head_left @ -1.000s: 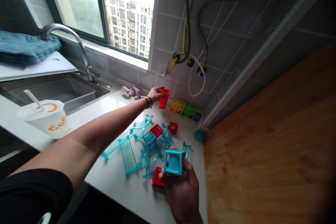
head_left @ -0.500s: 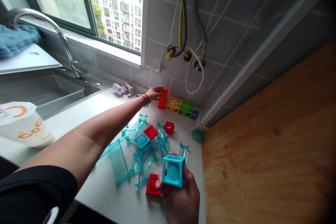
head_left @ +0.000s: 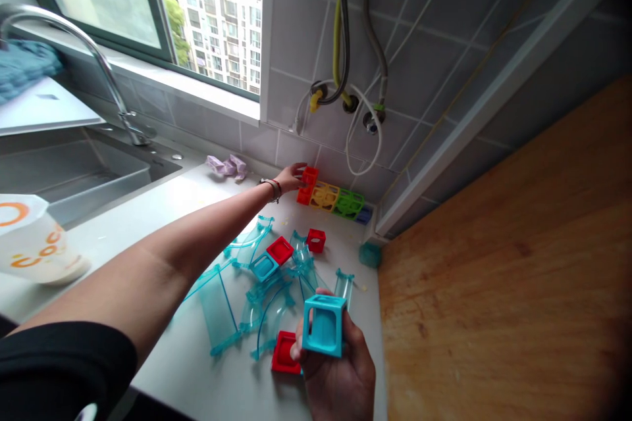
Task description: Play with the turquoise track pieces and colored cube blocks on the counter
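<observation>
My left hand (head_left: 292, 177) is stretched out to the wall, its fingers round the upper left part of the orange-red blocks (head_left: 307, 187). These stand at the left end of a row, beside yellow blocks (head_left: 324, 196) and green blocks (head_left: 349, 204). Low in the view, my right hand (head_left: 338, 368) grips a blue cube (head_left: 323, 325) with open sides. Just left of it lies a red cube (head_left: 285, 352). Clear blue track pieces (head_left: 220, 309) are spread between my hands, with another red cube (head_left: 316, 241) and a red piece (head_left: 280, 250) among them.
A sink (head_left: 99, 164) with a faucet and a white cup (head_left: 42, 243) are on the left. A purple cloth (head_left: 226, 167) lies near the wall. A wooden panel (head_left: 494, 263) borders the counter on the right. Hoses hang above the blocks.
The view has shifted slightly. Both hands keep nearly the same pose, my left hand at the orange-red blocks and my right hand round the blue cube.
</observation>
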Demonstrator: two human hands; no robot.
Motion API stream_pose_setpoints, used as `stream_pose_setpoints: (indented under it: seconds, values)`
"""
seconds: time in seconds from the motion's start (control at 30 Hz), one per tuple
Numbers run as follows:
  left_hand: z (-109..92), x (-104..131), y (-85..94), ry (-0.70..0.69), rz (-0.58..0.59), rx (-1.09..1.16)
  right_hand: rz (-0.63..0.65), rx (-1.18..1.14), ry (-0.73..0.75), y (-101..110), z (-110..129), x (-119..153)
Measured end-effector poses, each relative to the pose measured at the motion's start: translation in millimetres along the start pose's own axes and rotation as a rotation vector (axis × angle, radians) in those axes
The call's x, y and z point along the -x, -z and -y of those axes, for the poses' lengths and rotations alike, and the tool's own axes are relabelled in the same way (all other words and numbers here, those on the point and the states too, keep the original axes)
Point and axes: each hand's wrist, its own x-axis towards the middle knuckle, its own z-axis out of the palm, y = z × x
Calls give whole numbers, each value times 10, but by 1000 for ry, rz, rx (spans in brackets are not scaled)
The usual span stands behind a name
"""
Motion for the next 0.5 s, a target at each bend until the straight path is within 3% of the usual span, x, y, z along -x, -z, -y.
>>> stream_pose_setpoints:
  seconds: [0.23, 0.5]
  values:
    - [257, 84, -109, 51, -23, -348, -1, -8, 5, 23, -22, -14]
    - [224, 34, -239, 63, -93, -575, -40, -4, 1, 14, -1, -37]
